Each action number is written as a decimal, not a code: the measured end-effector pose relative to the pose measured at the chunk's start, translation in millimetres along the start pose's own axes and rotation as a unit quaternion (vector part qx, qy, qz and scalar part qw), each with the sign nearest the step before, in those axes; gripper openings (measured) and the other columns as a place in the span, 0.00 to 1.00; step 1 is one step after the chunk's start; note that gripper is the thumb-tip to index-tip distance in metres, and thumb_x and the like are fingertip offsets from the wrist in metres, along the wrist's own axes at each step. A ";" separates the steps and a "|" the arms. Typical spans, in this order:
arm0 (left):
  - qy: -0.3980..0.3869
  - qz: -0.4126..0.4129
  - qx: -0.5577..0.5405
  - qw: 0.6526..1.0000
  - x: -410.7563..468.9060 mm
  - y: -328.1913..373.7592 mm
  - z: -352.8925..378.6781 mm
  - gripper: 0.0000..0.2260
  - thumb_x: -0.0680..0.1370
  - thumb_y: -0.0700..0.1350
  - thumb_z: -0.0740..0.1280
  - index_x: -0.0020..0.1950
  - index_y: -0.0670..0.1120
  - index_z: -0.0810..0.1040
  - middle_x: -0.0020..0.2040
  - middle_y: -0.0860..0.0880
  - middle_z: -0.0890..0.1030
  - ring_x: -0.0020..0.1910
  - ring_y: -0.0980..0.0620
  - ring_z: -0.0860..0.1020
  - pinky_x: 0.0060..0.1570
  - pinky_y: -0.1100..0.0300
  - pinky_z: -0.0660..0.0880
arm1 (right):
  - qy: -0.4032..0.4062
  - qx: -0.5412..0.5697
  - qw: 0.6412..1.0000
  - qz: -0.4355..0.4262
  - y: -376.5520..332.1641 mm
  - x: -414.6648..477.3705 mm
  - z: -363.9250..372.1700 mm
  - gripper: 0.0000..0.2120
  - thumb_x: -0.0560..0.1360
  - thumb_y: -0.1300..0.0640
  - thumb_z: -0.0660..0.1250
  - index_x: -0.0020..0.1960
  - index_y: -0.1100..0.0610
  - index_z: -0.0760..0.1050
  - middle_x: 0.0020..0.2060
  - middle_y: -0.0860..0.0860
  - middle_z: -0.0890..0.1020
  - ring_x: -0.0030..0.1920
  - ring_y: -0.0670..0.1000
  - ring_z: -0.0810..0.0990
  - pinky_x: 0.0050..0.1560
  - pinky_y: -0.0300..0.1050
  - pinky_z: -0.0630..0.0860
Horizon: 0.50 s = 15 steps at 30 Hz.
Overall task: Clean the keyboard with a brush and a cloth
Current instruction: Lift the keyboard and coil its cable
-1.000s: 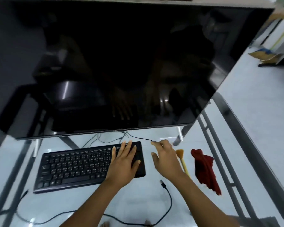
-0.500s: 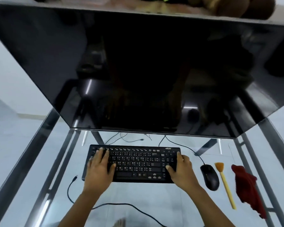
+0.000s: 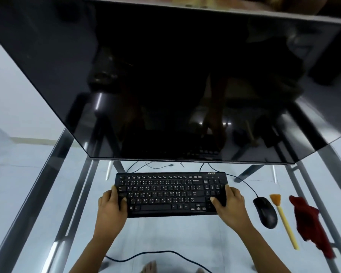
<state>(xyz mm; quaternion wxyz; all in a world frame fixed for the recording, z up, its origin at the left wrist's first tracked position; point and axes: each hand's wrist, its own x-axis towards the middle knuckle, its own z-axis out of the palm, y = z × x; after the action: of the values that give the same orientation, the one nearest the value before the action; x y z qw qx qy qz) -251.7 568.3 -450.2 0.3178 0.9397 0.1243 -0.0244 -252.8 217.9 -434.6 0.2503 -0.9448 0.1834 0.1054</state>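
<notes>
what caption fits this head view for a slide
Left hand and right hand grip the ends of the keyboard on a glass desk; mouse, brush and cloth lie to the right.

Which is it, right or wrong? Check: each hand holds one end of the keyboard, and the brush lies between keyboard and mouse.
Wrong on the brush: the head view shows it between the mouse and the red cloth. The left hand and right hand each hold one keyboard end.

Single head-worn wide-angle view looks forward and down at close range; monitor (image 3: 165,75) fills upper frame, keyboard (image 3: 169,194) lower centre.
</notes>
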 end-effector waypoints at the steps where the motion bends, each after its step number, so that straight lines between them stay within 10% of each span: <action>1: -0.006 0.002 -0.004 1.000 5.2 0.9 -1.6 0.23 0.78 0.37 0.66 0.71 0.34 0.66 0.57 0.36 0.74 0.55 0.38 0.69 0.56 0.44 0.70 | 0.000 0.007 1.000 0.006 -1.5 4.5 0.1 0.30 0.74 0.44 0.67 0.68 0.60 0.67 0.60 0.59 0.73 0.60 0.63 0.71 0.62 0.54 0.70; 10: -0.101 -0.128 -0.029 0.986 34.6 -0.6 -15.8 0.11 0.79 0.48 0.64 0.56 0.42 0.75 0.48 0.42 0.75 0.45 0.42 0.75 0.46 0.50 0.72 | 0.060 0.090 0.993 0.041 7.8 17.3 -2.3 0.15 0.78 0.58 0.65 0.63 0.60 0.75 0.54 0.60 0.74 0.55 0.60 0.75 0.55 0.45 0.69; 15: -0.030 -0.130 -0.043 0.990 43.3 13.6 -6.8 0.07 0.79 0.45 0.63 0.45 0.41 0.74 0.44 0.42 0.70 0.45 0.37 0.73 0.51 0.47 0.72 | 0.073 0.101 0.991 0.053 0.8 29.2 4.5 0.13 0.77 0.56 0.65 0.59 0.61 0.76 0.54 0.60 0.74 0.56 0.61 0.73 0.59 0.50 0.70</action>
<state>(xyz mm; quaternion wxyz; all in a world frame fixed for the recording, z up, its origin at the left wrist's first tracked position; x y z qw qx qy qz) -206.7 571.5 -442.1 0.3560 0.8998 0.2364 -0.0883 -227.0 211.0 -447.4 0.3245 -0.9087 0.2608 0.0307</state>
